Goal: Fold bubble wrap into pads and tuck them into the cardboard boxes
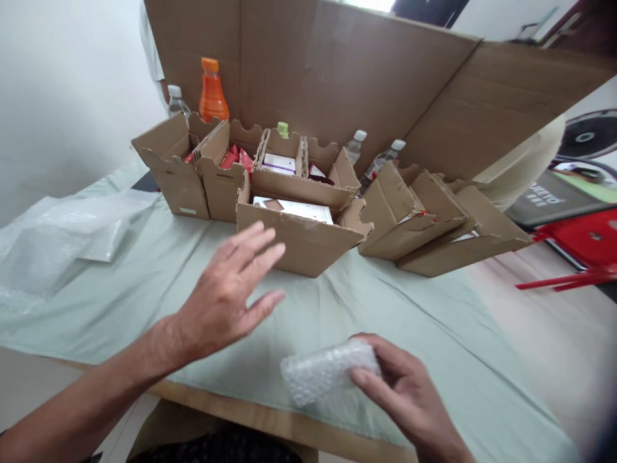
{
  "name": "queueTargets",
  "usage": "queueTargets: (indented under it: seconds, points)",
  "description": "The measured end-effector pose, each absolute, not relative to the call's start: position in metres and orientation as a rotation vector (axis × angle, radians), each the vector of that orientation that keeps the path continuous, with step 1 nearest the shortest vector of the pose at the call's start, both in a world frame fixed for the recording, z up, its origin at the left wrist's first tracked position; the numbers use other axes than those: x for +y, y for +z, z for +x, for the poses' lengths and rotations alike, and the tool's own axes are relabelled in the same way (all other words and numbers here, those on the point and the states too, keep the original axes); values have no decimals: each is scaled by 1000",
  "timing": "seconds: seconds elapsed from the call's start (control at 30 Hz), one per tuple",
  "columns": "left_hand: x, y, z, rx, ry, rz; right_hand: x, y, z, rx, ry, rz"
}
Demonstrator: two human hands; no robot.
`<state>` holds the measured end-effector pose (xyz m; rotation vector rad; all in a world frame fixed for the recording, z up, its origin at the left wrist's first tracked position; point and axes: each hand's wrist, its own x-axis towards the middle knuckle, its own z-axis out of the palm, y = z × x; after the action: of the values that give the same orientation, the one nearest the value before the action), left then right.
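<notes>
My right hand (405, 389) grips a small bubble-wrapped package (322, 373) near the front edge of the table, thumb on the near side. What lies inside the wrap cannot be made out. To the left, my left hand (231, 289) is raised over the cloth with its fingers apart and nothing in it. Its fingertips come close to the front cardboard bin (294, 241), which holds a white box (294, 209); I cannot tell whether they touch the bin.
Behind stand more cardboard bins (222, 190) with red packets and boxes. Bottles, one of them an orange bottle (212, 93), stand before a tall cardboard panel (328, 64). Loose bubble wrap (58, 238) lies on the green cloth (168, 276) at left. Angled bins (429, 212) are at right.
</notes>
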<state>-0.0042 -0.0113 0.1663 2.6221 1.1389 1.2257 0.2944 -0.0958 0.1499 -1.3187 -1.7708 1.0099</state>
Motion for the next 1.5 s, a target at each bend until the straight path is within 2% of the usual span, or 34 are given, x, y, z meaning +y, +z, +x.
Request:
queueTargets:
  seconds: [0.13, 0.27, 0.4, 0.67, 0.8, 1.0, 1.2, 1.27, 1.5]
  points:
    - [41, 180, 6, 1321, 1436, 2729, -72, 184, 310, -1376, 795, -1272]
    - [56, 161, 12, 1325, 1540, 2729, -19, 221, 309, -1198, 338, -1230]
    - [48, 142, 14, 1340, 1646, 2676, 39, 234, 305, -1458, -150, -1337]
    - [41, 128, 18, 1347, 1672, 2625, 71, 238, 266, -1982, -671, -1935]
    - [40, 125, 18, 1356, 1668, 2605, 82, 254, 248, -2070, -618, -2118]
    - [43, 123, 16, 1333, 1719, 2608, 104, 259, 254, -2199, -35, -2102]
    - [45, 120, 15, 1329, 1705, 2602, 100, 249, 264, -2316, 94, -2075]
    - [44, 119, 15, 1326, 1716, 2601, 97, 249, 262, -2336, 47, -2104]
    - [46, 117, 16, 1318, 1709, 2572, 91, 249, 237, -2404, -553, -2288]
